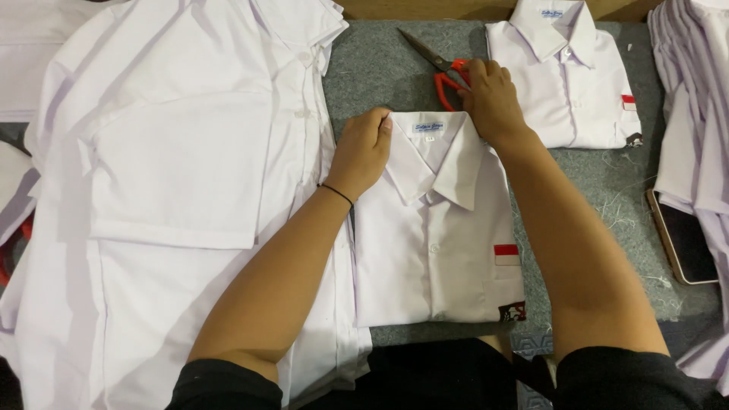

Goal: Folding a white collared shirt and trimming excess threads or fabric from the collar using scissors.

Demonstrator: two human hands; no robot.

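Note:
A folded white shirt (437,258) with a red-and-white chest patch lies on the grey felt table (372,68) in front of me. My left hand (363,148) grips the left side of its collar, fingers curled over the edge. My right hand (492,99) presses on the collar's right corner, fingers closed on the fabric. Red-handled scissors (437,64) lie just beyond the collar, touching my right hand's fingertips.
A large stack of unfolded white shirts (175,190) covers the left side. Another folded white shirt (569,76) lies at the back right. More white fabric (695,99) hangs at the right edge, over a phone (683,239).

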